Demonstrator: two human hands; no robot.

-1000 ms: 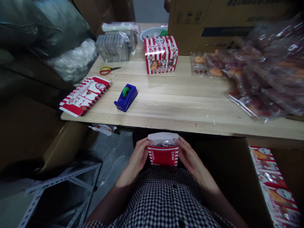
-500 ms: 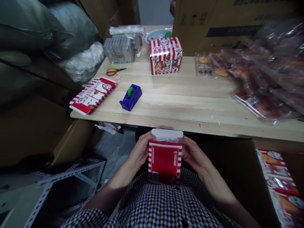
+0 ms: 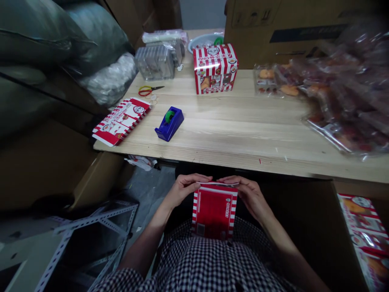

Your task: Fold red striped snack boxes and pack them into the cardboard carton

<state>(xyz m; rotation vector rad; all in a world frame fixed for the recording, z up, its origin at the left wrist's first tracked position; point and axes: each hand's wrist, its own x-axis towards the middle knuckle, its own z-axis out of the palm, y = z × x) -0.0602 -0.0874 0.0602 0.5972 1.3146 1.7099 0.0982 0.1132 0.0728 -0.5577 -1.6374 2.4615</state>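
red box [image 3: 214, 211] — left hand [image 3: 186, 188], right hand [image 3: 249, 195] on its top edge

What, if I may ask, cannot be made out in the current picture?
Head view:
Inside of the red box between left hand and right hand: hidden by its panel.
Finest print on it: too small.
Plastic-wrapped packs: blurred, cut off by the right edge.
Lower-right printed cartons: cut off by the same edge.

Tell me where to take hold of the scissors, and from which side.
The scissors are probably best taken by the handles, from above on the left: they lie flat on the table, with the blades pointing right, away from that approach.
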